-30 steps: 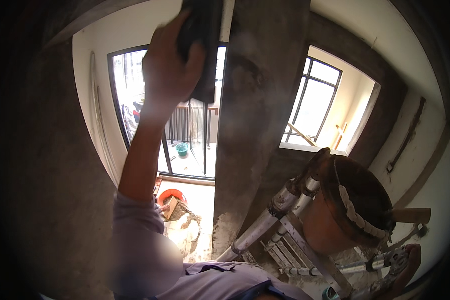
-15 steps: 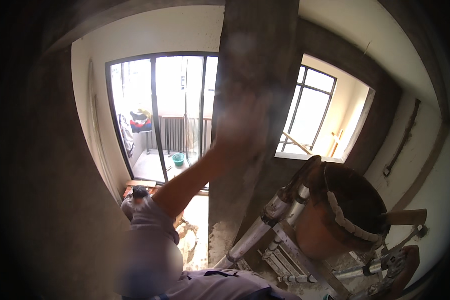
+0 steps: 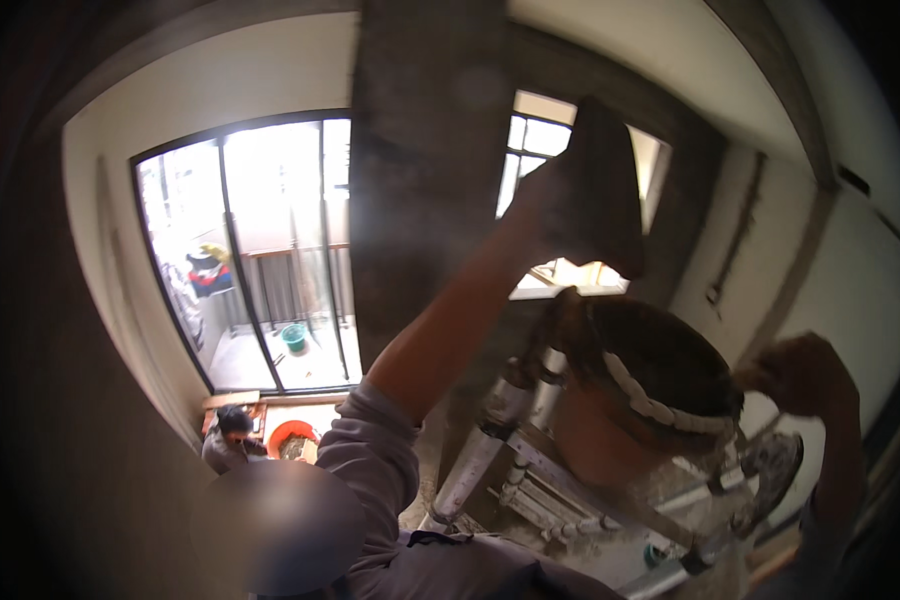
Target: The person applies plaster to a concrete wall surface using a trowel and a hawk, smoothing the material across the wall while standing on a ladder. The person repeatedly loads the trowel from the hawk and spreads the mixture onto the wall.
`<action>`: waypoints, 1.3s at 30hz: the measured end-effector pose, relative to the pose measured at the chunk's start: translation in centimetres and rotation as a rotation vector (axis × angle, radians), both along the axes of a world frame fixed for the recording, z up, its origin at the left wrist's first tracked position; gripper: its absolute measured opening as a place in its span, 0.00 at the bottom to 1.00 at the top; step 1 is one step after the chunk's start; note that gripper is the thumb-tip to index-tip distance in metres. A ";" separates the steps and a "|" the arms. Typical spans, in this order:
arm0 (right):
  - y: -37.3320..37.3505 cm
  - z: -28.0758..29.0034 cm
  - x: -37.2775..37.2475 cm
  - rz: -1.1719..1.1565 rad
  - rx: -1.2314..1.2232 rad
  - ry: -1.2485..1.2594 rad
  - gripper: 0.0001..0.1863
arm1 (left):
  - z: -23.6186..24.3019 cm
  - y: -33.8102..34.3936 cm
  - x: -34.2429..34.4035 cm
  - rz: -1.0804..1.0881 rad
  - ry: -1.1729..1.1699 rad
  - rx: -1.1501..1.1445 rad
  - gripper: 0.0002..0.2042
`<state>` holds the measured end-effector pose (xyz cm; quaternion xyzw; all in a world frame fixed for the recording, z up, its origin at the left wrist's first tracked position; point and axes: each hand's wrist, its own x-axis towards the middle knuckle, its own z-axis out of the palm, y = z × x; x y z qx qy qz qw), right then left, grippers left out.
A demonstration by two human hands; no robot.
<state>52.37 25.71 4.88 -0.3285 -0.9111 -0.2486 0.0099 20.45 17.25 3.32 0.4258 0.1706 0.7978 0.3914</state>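
We look down from high up, beside a bare grey concrete column that rises between a tall glazed balcony door on the left and a smaller window on the right. Our left hand is raised at the column's right edge and grips a dark plastering trowel; its flat blade stands nearly upright, long axis running up and down, upper end narrower and tilted slightly right. The blade overlaps the window opening, just right of the column. Our right hand sits low on the right, fingers curled, near the rim of an orange bucket that rests atop a metal ladder; we cannot tell whether it holds anything. Open space lies left of the column, toward the door. Far below, another person crouches near a second orange tub.
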 end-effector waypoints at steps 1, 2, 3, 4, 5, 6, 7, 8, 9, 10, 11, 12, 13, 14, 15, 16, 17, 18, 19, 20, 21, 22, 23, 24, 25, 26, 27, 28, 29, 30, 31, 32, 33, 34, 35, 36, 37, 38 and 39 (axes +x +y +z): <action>-0.8 0.9 0.7 -0.044 0.076 -0.045 0.18 | 0.6 1.4 0.3 -0.153 0.004 0.061 0.19; 1.6 0.7 -1.0 -0.001 -0.010 -0.149 0.19 | -0.6 1.6 -0.6 -0.136 -0.010 0.042 0.19; 2.5 0.4 -2.1 0.206 0.030 -0.230 0.20 | -0.9 -0.5 -1.6 -0.115 -0.017 0.050 0.19; 2.5 0.9 -2.0 0.063 -0.022 -0.281 0.20 | -1.1 2.8 -1.9 -0.237 -0.012 0.078 0.19; 3.1 0.5 -0.9 0.241 0.015 -0.175 0.17 | -1.2 3.8 -1.9 -0.291 -0.001 0.098 0.18; 2.9 1.0 -0.5 0.224 0.024 -0.154 0.18 | -1.3 4.0 -2.3 -0.320 0.001 0.118 0.18; 2.2 1.6 -0.3 0.209 0.034 -0.130 0.18 | -1.4 4.5 -2.3 -0.351 0.012 0.128 0.18; 1.9 2.0 -0.3 0.205 0.043 -0.123 0.18 | -1.9 5.0 -2.6 -0.370 0.008 0.137 0.18; 1.5 2.5 0.2 0.175 0.024 -0.063 0.21 | -2.3 5.5 -2.8 -0.386 0.010 0.143 0.18; 1.8 2.3 1.0 0.225 0.095 0.008 0.21 | -2.6 6.0 -3.1 -0.405 0.010 0.150 0.18; 1.8 1.7 2.5 0.258 0.161 0.075 0.23 | -3.2 6.9 -3.0 -0.431 0.008 0.153 0.18; 1.7 1.3 3.4 0.293 0.228 0.141 0.24 | -3.6 7.5 -3.0 -0.450 0.006 0.157 0.18; 1.3 1.5 3.7 0.112 0.161 0.119 0.22 | -3.9 8.1 -3.3 -0.467 0.001 0.164 0.17; 0.9 1.3 3.2 0.188 0.190 0.157 0.23 | -3.9 4.8 -4.2 -0.394 0.010 0.149 0.17; 1.1 0.7 3.8 0.157 0.253 0.174 0.24 | -4.3 6.5 -4.1 -0.436 -0.001 0.165 0.17; 1.2 0.1 4.3 0.130 0.314 0.187 0.25 | -5.0 8.1 -3.9 -0.480 -0.014 0.172 0.17; 1.1 -0.1 4.4 0.037 0.293 0.165 0.25 | -5.1 8.3 -4.0 -0.488 -0.013 0.177 0.17; 1.3 -0.7 4.8 0.045 0.342 0.171 0.25 | -5.5 8.5 -4.0 -0.496 -0.012 0.178 0.17; 1.5 -1.4 5.3 0.054 0.389 0.176 0.25 | -5.7 8.8 -3.8 -0.508 -0.014 0.181 0.17; 1.9 -2.0 5.4 0.075 0.434 0.182 0.25 | -6.2 8.7 -4.1 -0.510 -0.019 0.181 0.17; 2.0 -2.3 5.2 0.151 0.551 0.174 0.24 | -6.5 8.9 -4.2 -0.511 -0.022 0.183 0.16; 2.2 -2.4 5.1 0.154 0.574 0.163 0.23 | -6.6 9.1 -4.5 -0.512 -0.022 0.185 0.16; 2.3 -2.5 5.0 0.158 0.596 0.152 0.21 | -6.9 9.2 -4.6 -0.512 -0.017 0.190 0.16; 2.4 -2.6 4.9 0.162 0.619 0.141 0.20 | -6.9 9.4 -4.8 -0.513 -0.024 0.193 0.16; 2.5 -3.0 5.0 0.149 0.593 0.154 0.19 | -7.2 9.6 -4.9 -0.511 -0.020 0.194 0.16; 2.7 -3.1 5.2 0.143 0.580 0.165 0.18 | -7.0 9.6 -5.2 -0.508 -0.017 0.208 0.16; 2.8 -3.2 5.3 0.136 0.568 0.176 0.17 | -7.2 9.5 -5.5 -0.510 -0.016 0.204 0.16; 3.1 -3.2 5.3 0.157 0.531 0.209 0.17 | -7.6 9.7 -5.6 -0.510 -0.020 0.209 0.16; 3.3 -3.3 5.2 0.179 0.502 0.254 0.17 | -7.6 9.7 -5.7 -0.511 -0.009 0.211 0.15; 3.4 -3.1 5.3 0.201 0.472 0.299 0.17 | -7.6 9.9 -5.7 -0.512 -0.003 0.212 0.15; 3.6 -2.7 5.8 0.223 0.371 0.331 0.19 | -7.7 10.3 -5.5 -0.522 -0.004 0.214 0.15; 3.9 -2.5 6.5 0.214 0.278 0.377 0.20 | -7.7 10.8 -5.5 -0.529 0.009 0.220 0.15; 4.3 -2.5 7.1 0.213 0.183 0.427 0.22 | -7.6 11.0 -5.3 -0.535 0.029 0.221 0.15; 4.8 -2.3 7.6 0.213 0.086 0.473 0.23 | -7.5 11.0 -5.0 -0.541 0.048 0.227 0.15; 5.8 -2.2 7.5 0.305 -0.021 0.502 0.24 | -7.5 9.5 -5.2 -0.512 0.074 0.214 0.15; 6.3 -1.9 6.6 0.383 -0.217 0.546 0.23 | -7.5 8.0 -5.4 -0.475 0.091 0.202 0.15; 6.1 -1.5 6.5 0.393 -0.375 0.582 0.23 | -8.0 9.3 -5.2 -0.504 0.088 0.204 0.15; 6.0 -1.0 6.3 0.404 -0.535 0.618 0.25 | -8.3 10.8 -4.9 -0.529 0.080 0.215 0.15; 6.5 -1.1 5.5 0.453 -0.629 0.654 0.27 | -8.5 10.9 -5.5 -0.492 0.030 0.167 0.13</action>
